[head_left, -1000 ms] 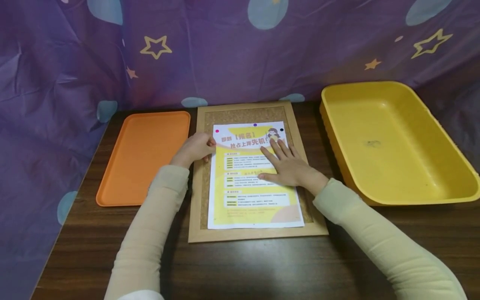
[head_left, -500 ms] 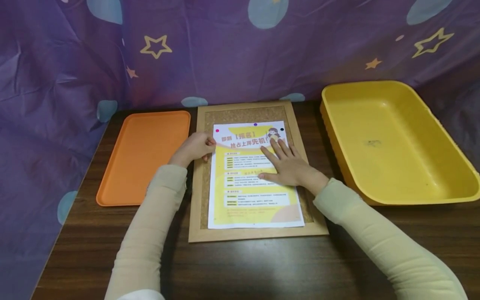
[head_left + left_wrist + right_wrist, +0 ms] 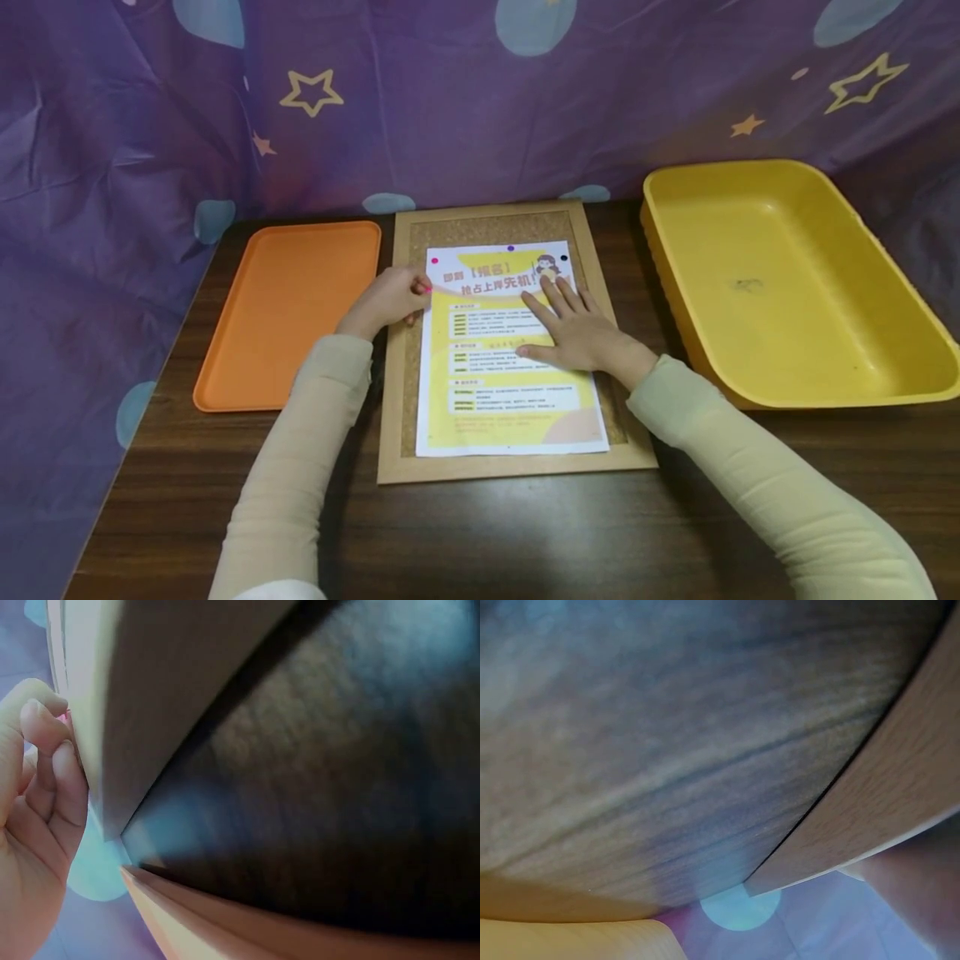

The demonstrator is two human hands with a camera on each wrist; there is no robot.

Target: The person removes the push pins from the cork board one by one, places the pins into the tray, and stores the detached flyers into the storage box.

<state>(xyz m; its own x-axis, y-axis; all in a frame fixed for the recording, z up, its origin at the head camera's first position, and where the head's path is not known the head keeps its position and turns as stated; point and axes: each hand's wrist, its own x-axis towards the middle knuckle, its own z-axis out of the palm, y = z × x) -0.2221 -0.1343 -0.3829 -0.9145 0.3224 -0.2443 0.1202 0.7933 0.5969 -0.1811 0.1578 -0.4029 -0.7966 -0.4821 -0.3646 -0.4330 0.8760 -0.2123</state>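
Note:
A yellow and white printed sheet (image 3: pixel 517 433) lies on a wood-framed cork board (image 3: pixel 495 227). Along its top are a pink pushpin (image 3: pixel 435 261), a purple pushpin (image 3: pixel 511 248) and a black pushpin (image 3: pixel 564 258). At the sheet's left edge, my left hand (image 3: pixel 392 297) pinches another pushpin, whose pink head (image 3: pixel 429 289) peeks out at the fingertips. The left wrist view also shows a bit of pink beside the curled fingers (image 3: pixel 56 742). My right hand (image 3: pixel 581 337) rests on the sheet's right half, fingers spread. Only a blurred part of that hand shows in the right wrist view.
To the left of the board is a flat orange tray (image 3: pixel 288 308). A deep yellow bin (image 3: pixel 795 283) stands on the right. Both rest on a dark wooden table (image 3: pixel 517 542), with a purple star-patterned cloth (image 3: pixel 450 100) hanging behind.
The pink head at my left fingertips has come into sight as the fingers shifted slightly. My right hand has stayed in place on the sheet.

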